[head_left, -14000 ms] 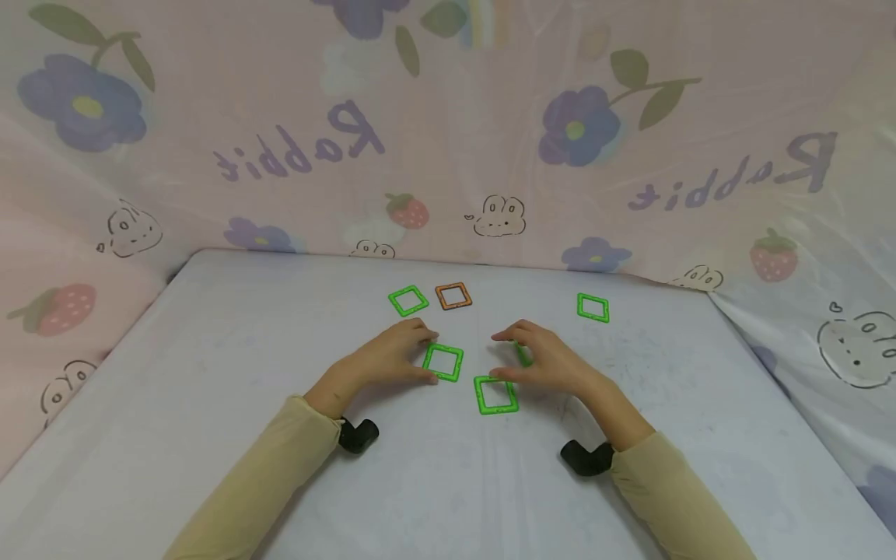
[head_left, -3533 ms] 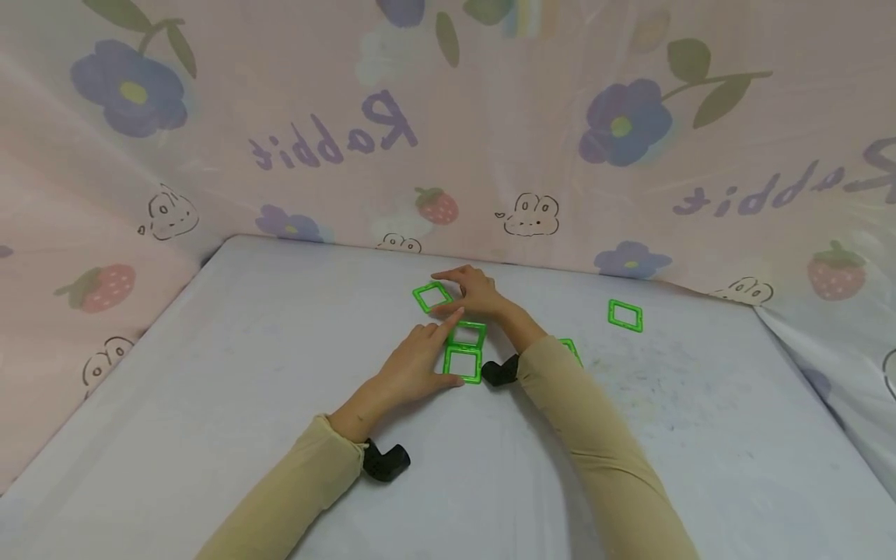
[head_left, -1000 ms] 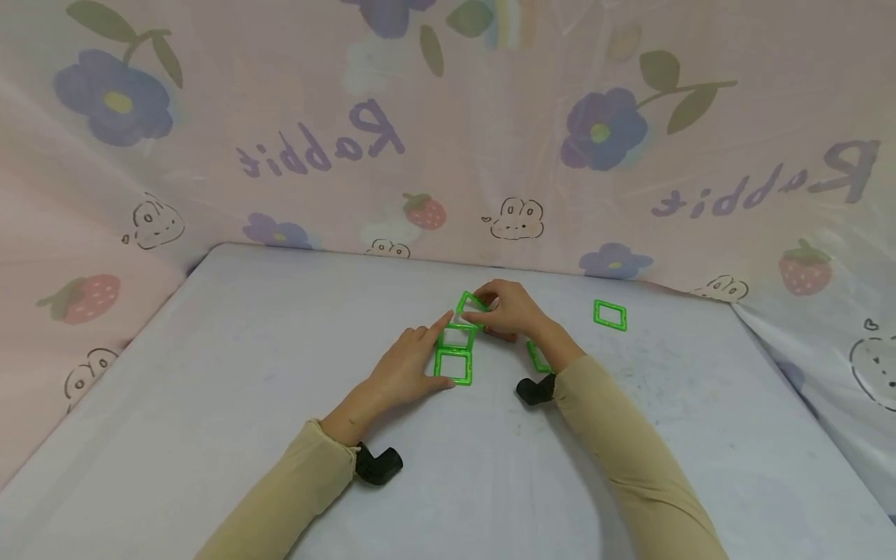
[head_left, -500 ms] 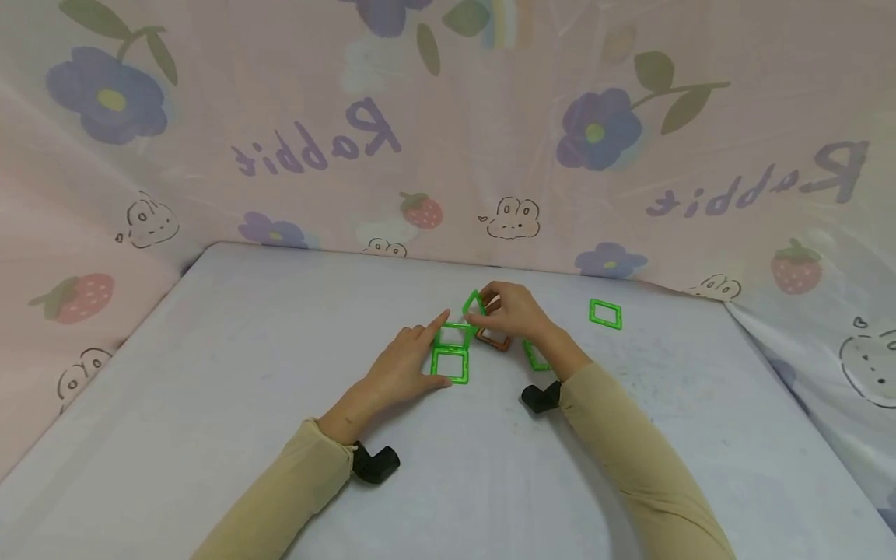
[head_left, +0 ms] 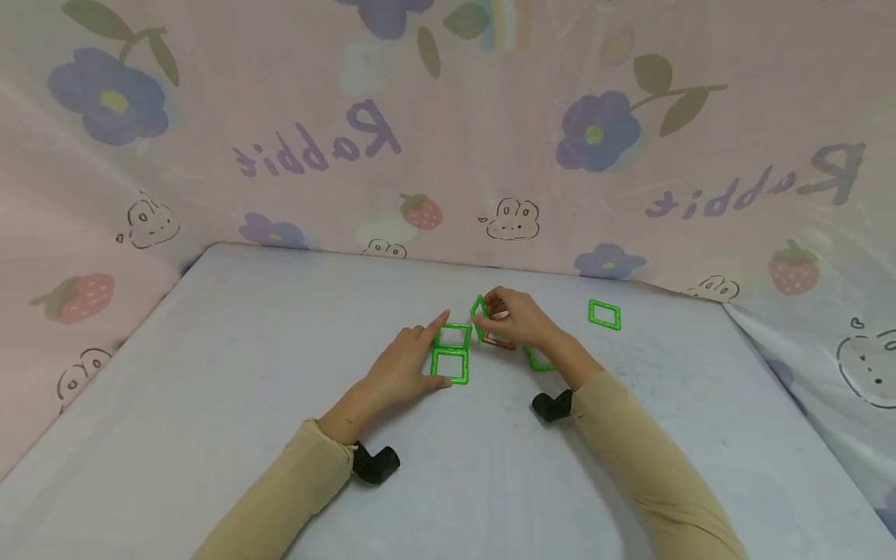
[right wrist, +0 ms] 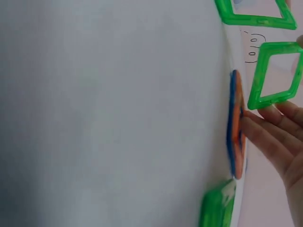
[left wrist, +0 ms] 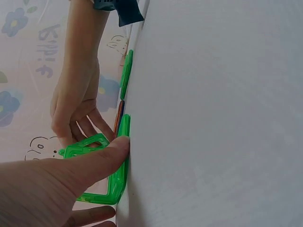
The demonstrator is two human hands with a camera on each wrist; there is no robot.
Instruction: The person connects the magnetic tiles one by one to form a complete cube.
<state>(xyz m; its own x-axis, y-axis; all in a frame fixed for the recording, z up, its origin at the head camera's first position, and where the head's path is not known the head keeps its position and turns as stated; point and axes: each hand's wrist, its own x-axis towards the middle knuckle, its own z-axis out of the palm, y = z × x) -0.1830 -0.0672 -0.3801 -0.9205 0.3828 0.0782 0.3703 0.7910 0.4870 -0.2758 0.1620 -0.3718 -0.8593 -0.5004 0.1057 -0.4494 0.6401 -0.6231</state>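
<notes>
Two green square magnetic tiles meet along an edge in front of my left hand (head_left: 402,362). The near tile (head_left: 466,367) lies flat; the far tile (head_left: 458,325) stands up from its far edge. My left thumb and index finger grip this pair from opposite ends. Just to the right, my right hand (head_left: 521,319) pinches another green tile (right wrist: 259,80), held steeply tilted. Below the right fingers an orange tile (right wrist: 238,127) lies on the table, partly covered by that hand in the head view.
Near my right wrist lies a green tile (head_left: 540,368), partly hidden by the forearm. One more green tile (head_left: 592,313) lies farther back right. Black wrist mounts (head_left: 378,465) stick out beside both cuffs. A printed cloth (head_left: 315,194) hangs behind the white table (head_left: 245,389).
Two loose green tiles became a joined pair in my left hand. My right hand took a back-left green tile, brought it right and turned it steeper. The orange tile shifted right and nearer.
</notes>
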